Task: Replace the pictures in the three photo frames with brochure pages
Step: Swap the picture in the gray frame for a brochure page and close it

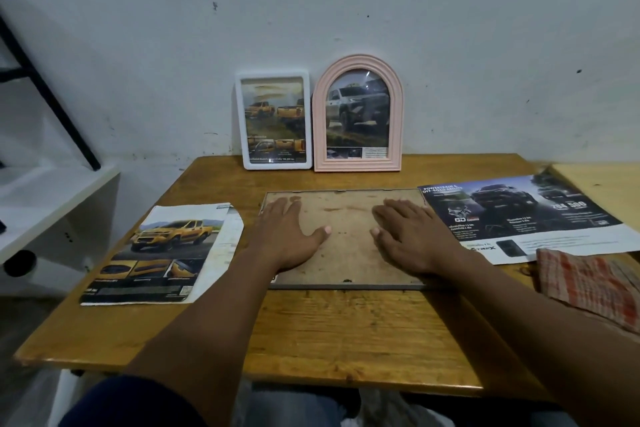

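Observation:
A large photo frame [348, 218] lies face down at the middle of the wooden table [346, 333], its brown backing board up. My left hand [289, 236] rests flat on the board's left half, fingers spread. My right hand [403, 236] lies flat on its right half. Neither holds anything. A white frame [274, 121] and a pink arched frame [358, 114] lean upright against the wall, each showing a truck picture. A brochure page with a yellow truck [162, 256] lies to the left. A dark truck brochure page [526, 218] lies to the right.
A checked red and white cloth [588, 284] lies at the table's right edge. A second light wooden surface [602, 191] adjoins at the far right. A white shelf [52, 204] and a black slanted bar [45, 90] stand to the left.

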`<state>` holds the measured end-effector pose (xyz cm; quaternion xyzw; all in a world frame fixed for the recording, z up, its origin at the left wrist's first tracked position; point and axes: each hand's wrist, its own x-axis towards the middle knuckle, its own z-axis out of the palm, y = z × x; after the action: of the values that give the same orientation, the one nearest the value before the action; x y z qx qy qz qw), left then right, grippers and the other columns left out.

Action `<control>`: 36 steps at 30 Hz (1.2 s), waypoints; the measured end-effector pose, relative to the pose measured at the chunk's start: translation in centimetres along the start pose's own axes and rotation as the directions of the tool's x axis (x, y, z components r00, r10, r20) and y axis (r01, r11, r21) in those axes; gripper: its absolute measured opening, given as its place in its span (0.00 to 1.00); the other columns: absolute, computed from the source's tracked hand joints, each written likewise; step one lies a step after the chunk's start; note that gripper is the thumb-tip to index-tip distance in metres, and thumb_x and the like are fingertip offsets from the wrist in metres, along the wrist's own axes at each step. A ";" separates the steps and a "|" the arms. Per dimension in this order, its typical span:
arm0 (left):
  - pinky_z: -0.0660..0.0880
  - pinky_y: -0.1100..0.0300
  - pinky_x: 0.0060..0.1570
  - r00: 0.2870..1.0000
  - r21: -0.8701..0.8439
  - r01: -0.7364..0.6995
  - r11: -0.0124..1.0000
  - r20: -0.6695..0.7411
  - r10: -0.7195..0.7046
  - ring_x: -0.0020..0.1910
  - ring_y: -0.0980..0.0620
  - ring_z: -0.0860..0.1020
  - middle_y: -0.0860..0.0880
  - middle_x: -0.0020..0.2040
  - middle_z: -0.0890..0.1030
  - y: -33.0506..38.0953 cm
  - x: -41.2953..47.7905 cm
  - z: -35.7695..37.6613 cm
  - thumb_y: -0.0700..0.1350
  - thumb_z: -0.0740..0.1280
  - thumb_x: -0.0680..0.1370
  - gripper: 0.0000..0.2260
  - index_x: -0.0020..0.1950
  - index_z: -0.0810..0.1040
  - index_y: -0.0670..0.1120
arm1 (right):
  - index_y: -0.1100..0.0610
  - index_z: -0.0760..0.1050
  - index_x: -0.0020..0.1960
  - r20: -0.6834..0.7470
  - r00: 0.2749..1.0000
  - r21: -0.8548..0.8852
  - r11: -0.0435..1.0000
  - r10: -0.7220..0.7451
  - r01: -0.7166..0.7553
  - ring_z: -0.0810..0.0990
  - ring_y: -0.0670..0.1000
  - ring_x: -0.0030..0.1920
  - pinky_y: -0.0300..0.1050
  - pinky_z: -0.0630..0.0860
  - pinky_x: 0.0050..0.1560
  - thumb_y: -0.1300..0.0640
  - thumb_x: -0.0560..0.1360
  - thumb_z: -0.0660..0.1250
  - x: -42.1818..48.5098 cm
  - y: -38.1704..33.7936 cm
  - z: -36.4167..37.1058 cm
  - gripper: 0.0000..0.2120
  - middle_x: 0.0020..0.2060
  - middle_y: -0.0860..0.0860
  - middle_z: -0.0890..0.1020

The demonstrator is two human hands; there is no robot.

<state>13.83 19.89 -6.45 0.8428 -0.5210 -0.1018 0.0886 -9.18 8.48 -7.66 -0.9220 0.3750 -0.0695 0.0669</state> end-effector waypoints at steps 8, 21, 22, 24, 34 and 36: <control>0.53 0.44 0.78 0.999 -0.098 -0.035 0.995 -0.043 0.030 0.82 0.46 0.50 0.49 0.84 0.52 -0.1 -0.2 0.3 0.74 0.56 0.76 0.41 0.83 0.53 0.53 | 0.49 0.63 0.77 -0.081 0.994 0.233 0.971 0.066 -0.045 0.65 0.55 0.75 0.53 0.61 0.73 0.39 0.80 0.52 -0.4 -0.2 -0.7 0.28 0.75 0.52 0.68; 0.43 0.42 0.79 0.900 0.110 -0.424 0.899 0.165 0.404 0.82 0.48 0.43 0.51 0.84 0.45 7.0 -7.0 1.9 0.80 0.59 0.69 0.48 0.83 0.49 0.59 | 0.55 0.75 0.67 -0.205 0.881 0.687 0.704 0.427 -0.182 0.76 0.52 0.63 0.48 0.71 0.62 0.53 0.82 0.62 -4.0 -0.4 -3.2 0.16 0.64 0.53 0.79; 0.46 0.43 0.79 0.901 0.145 -0.429 0.892 0.133 0.412 0.82 0.48 0.45 0.50 0.84 0.47 7.0 -7.1 2.0 0.78 0.56 0.72 0.45 0.83 0.50 0.58 | 0.55 0.75 0.68 -0.191 0.868 0.696 0.686 0.459 -0.209 0.76 0.52 0.63 0.49 0.72 0.62 0.52 0.82 0.61 -4.3 -0.4 -3.2 0.16 0.63 0.53 0.79; 0.55 0.45 0.78 0.888 0.259 -0.457 0.851 0.072 0.455 0.82 0.46 0.51 0.48 0.83 0.54 7.1 -7.3 1.8 0.74 0.53 0.77 0.38 0.82 0.55 0.56 | 0.55 0.75 0.67 -0.149 0.839 0.727 0.633 0.524 -0.266 0.76 0.52 0.61 0.51 0.73 0.62 0.51 0.82 0.61 -4.7 -0.6 -3.1 0.16 0.62 0.52 0.79; 0.80 0.46 0.54 0.669 0.612 -0.549 0.569 -0.085 0.738 0.70 0.42 0.74 0.41 0.75 0.71 8.2 -8.2 0.1 0.57 0.46 0.86 0.26 0.76 0.65 0.43 | 0.55 0.76 0.48 0.141 0.732 0.989 -0.056 0.667 -0.139 0.74 0.48 0.35 0.44 0.69 0.35 0.47 0.79 0.64 -4.8 0.6 -5.6 0.11 0.35 0.49 0.76; 0.82 0.49 0.44 0.558 0.590 -0.574 0.567 -0.226 0.799 0.60 0.46 0.81 0.44 0.66 0.79 7.8 -7.4 -0.6 0.57 0.46 0.86 0.25 0.71 0.72 0.44 | 0.57 0.75 0.55 0.148 0.739 0.988 -0.125 0.657 -0.087 0.77 0.49 0.39 0.43 0.72 0.37 0.48 0.82 0.61 -4.8 0.8 -6.5 0.13 0.41 0.52 0.79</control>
<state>4.02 23.11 -3.27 0.5528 -0.7856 0.2739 0.0473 -14.29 10.78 -1.75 -0.4078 0.4745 -0.4730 0.6204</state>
